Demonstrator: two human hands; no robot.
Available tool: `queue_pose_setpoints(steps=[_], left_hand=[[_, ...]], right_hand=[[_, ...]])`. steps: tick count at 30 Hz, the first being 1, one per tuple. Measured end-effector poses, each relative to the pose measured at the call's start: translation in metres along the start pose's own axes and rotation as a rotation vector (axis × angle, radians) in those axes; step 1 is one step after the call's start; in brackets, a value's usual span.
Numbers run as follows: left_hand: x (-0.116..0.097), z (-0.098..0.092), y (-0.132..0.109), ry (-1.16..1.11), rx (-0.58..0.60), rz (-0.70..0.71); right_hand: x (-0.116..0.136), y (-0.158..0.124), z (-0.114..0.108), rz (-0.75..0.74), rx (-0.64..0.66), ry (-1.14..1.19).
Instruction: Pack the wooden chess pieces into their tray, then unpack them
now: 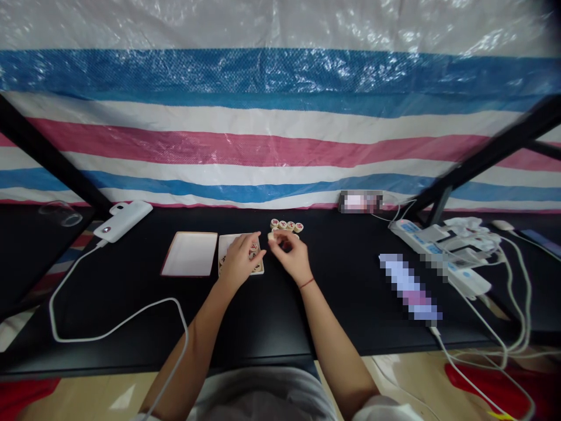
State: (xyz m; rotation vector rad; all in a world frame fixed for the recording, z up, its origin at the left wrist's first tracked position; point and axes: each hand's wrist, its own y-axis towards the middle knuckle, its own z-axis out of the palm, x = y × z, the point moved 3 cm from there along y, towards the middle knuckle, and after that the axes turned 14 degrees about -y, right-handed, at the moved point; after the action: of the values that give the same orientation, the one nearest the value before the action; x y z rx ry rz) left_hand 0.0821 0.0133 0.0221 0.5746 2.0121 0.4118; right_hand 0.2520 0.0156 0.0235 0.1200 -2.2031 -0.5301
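Xiangqi pieces with red characters [287, 224] lie face up in a short row of four on the black worktop [280, 318], just beyond the person's right hand [293, 252]. That hand pinches one pale piece [272, 236] between thumb and fingertips, near the row's left end; its face cannot be read. The left hand [239, 257] is spread, thumb apart from the fingers, above a shallow white box [262, 271] with more pieces inside, partly hidden by it. Whether it touches any of them, I cannot tell. Just left of the box lies an open lid [190, 254], its pale inside up. Farther left is a white charger [124, 221] on a cable; well to the right, a power strip [471, 282] and a pixelated device [409, 286]. Striped plastic sheeting [280, 146] hangs behind.
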Motion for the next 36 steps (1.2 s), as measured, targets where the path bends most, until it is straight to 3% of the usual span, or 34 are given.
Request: queue_pose_setpoints(steps=[3, 6, 11, 19, 23, 27, 32, 36], left_hand=[[0.001, -0.005, 0.001, 0.022, -0.035, -0.002], [0.003, -0.009, 0.002, 0.025, -0.051, -0.029], [0.007, -0.01, 0.001, 0.017, -0.048, -0.054], [0.009, -0.012, 0.002, 0.04, -0.052, -0.109], [0.007, -0.016, 0.002, 0.252, -0.094, -0.279], [0.006, -0.012, 0.004, 0.43, 0.021, -0.399], [0.005, 0.0, 0.006, 0.466, 0.155, -0.413], [0.001, 0.005, 0.005, 0.474, 0.186, -0.43]], right_hand=[[-0.029, 0.006, -0.019, 0.171, -0.184, -0.181], [-0.054, 0.009, -0.027, 0.249, -0.148, -0.372], [-0.071, 0.008, -0.021, 0.181, -0.046, -0.53], [-0.077, 0.008, -0.01, 0.127, -0.048, -0.561], [-0.068, 0.009, -0.016, 0.126, -0.076, -0.524], [-0.038, 0.005, -0.013, 0.087, -0.121, -0.388], [0.001, -0.006, 0.023, -0.041, 0.242, -0.225], [0.007, -0.011, 0.035, -0.084, 0.293, -0.244]])
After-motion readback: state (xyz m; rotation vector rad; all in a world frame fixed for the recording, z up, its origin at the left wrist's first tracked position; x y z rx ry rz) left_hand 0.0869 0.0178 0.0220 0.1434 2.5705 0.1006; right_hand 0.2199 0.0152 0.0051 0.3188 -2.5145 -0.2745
